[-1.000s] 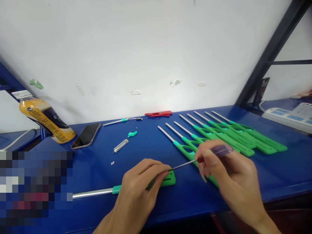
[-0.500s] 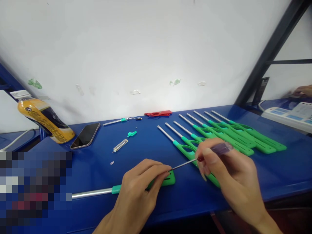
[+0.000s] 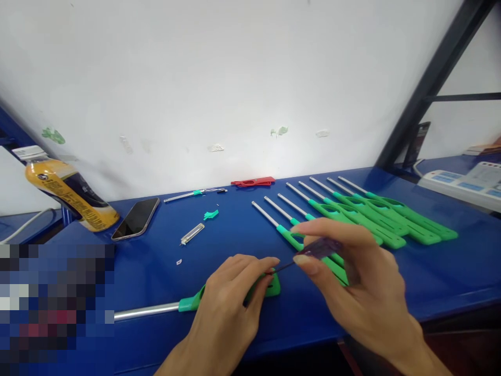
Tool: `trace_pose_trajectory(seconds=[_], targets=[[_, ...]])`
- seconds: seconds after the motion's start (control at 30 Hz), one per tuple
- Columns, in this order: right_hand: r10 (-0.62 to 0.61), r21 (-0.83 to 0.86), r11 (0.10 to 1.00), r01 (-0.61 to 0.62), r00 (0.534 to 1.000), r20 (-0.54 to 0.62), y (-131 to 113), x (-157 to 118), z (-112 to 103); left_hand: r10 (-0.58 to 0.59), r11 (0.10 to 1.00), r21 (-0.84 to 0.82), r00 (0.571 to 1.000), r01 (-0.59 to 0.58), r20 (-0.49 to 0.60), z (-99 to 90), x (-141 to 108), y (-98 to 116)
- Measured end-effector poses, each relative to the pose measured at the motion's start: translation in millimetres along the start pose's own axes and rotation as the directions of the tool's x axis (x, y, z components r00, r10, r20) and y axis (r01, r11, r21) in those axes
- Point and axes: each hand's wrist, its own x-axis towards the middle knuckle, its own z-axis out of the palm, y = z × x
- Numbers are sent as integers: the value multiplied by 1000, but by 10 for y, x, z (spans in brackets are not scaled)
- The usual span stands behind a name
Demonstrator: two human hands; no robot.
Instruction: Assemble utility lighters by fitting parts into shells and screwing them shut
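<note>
On the near part of the blue table lies a green long-stemmed lighter (image 3: 188, 304), its metal tube pointing left. My left hand (image 3: 235, 297) is closed around its handle, covering most of it; only the slotted green end shows past my fingers. In my right hand (image 3: 352, 282) is a screwdriver (image 3: 319, 248) with a dark purple, see-through handle, pinched between thumb and fingers. Its thin shaft slants down left to my left fingertips, at the lighter's handle. Where exactly the tip sits is hidden.
Several finished-looking green lighters (image 3: 391, 237) lie in a row at right. Farther back are a red lighter casing (image 3: 254, 182), a metal tube with wires (image 3: 180, 197), a clear fuel tank (image 3: 192, 233) and a green trigger piece (image 3: 211, 214). A phone (image 3: 136, 219) and a bottle (image 3: 70, 190) stand left.
My right hand has shifted left, its fingers now differently placed on the screwdriver handle, and less of the shaft shows. My left hand stays on the lighter.
</note>
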Motion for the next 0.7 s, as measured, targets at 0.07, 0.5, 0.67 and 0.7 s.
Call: trace_pose_trajectory(seconds=[0.07,0.5,0.67,0.7], targets=[[-70,-30,997,72,996,49,-31,46,22,24,1000,17,1000,-24,5,20,14,-9],[-73,6,997,73,986,151,-18,84,179,19,988,152,998,-27,57,105,2,-33],[-75,-8,997,76,988,134,-12,111,186,-14,980,200,994,-9,113,16,-107,-53],[-69,16,998,67,988,140,-9,110,184,-16,977,211,992,-11,124,-7,-142,-61]])
